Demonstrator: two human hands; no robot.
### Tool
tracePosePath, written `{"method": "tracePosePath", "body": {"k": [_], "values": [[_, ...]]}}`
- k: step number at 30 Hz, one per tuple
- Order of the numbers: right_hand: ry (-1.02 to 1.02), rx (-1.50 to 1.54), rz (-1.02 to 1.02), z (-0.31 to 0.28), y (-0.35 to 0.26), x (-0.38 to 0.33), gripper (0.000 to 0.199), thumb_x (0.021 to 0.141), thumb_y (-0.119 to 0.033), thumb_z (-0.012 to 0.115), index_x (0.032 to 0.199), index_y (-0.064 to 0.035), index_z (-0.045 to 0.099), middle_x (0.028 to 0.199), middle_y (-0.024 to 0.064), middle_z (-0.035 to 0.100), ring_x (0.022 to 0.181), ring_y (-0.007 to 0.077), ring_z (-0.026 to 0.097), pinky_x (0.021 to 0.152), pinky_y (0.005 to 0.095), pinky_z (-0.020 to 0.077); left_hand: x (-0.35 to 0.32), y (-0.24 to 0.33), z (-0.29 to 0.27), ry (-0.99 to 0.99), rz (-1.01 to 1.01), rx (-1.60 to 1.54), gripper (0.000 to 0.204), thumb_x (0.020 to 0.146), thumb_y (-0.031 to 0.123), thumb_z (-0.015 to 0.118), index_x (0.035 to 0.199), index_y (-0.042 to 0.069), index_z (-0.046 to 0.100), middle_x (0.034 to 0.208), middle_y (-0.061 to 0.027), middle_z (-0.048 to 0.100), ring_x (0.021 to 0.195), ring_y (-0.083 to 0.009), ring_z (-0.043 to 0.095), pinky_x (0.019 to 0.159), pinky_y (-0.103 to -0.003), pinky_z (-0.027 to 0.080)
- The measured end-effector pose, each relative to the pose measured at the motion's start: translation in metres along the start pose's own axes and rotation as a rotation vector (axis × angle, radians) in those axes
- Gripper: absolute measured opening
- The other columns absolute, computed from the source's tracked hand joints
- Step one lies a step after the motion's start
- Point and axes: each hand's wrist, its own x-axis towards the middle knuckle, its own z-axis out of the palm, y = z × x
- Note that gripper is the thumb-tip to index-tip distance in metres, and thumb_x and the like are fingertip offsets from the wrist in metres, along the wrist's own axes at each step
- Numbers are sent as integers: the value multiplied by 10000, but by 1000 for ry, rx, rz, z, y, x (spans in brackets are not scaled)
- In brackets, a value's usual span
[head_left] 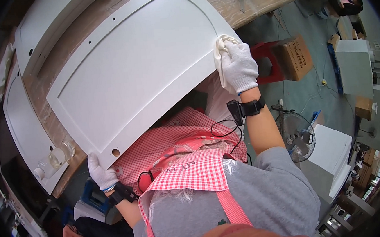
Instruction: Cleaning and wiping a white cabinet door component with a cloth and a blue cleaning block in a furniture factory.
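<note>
A large white panel (135,64) with a raised frame, a curved far border and small holes lies on the workbench, its near edge reaching over my lap. My right hand (238,67), in a white knit glove, is closed round a cream cloth (222,66) pressed on the panel's right edge. At the near left corner, beside a round hole, my gloved left hand (100,172) grips the panel's edge. The fingers under the panel are hidden.
Left of the panel, a clear bottle (54,161) lies on another white panel (24,119). A white box-like piece (51,29) stands behind. On the right are a red stool (264,62), a cardboard box (294,58), a fan (294,136) and white cabinets (326,151).
</note>
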Motion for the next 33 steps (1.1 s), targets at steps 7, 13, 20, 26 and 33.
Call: {"method": "tracePosePath", "body": {"k": [7, 13, 20, 26, 33], "values": [[-88, -162, -72, -1, 2, 95, 306, 980, -317, 600, 1232, -172, 698, 1129, 194, 655, 988, 401, 681, 860, 485, 565, 0, -1, -5, -70, -15, -34, 436, 1045, 234, 582, 1393, -24, 529, 1294, -165, 654, 1162, -312, 664, 1003, -451, 567], [-176, -191, -153, 40, -88, 209, 312, 999, -325, 520, 1185, -152, 701, 1142, 238, 665, 1036, 427, 675, 865, 522, 560, -5, 0, -13, -106, -76, -24, 466, 1032, 266, 613, 1387, -22, 520, 1281, -153, 648, 1135, -288, 668, 966, -430, 571], [-204, -68, -260, 73, -164, 197, 318, 986, -269, 509, 1140, -93, 725, 1137, 243, 676, 1030, 410, 694, 866, 493, 578, -13, 1, -7, -39, -36, -14, 485, 1030, 288, 625, 1372, -40, 516, 1293, -158, 637, 1121, -285, 668, 957, -418, 569], [-143, -181, -152, 80, -133, 218, 333, 977, -319, 514, 1115, -98, 722, 1179, 222, 690, 1074, 437, 670, 913, 506, 555, -7, -3, -13, -101, -64, -45, 482, 1035, 291, 616, 1372, -36, 509, 1274, -153, 638, 1124, -274, 661, 976, -410, 556], [-212, -244, -117, 49, -144, 222, 349, 978, -314, 513, 1206, -128, 701, 1197, 214, 699, 1097, 406, 677, 938, 507, 551, -7, -3, -12, -100, -39, -10, 449, 1042, 284, 610, 1344, -37, 522, 1238, -149, 657, 1096, -267, 675, 975, -403, 556]]}}
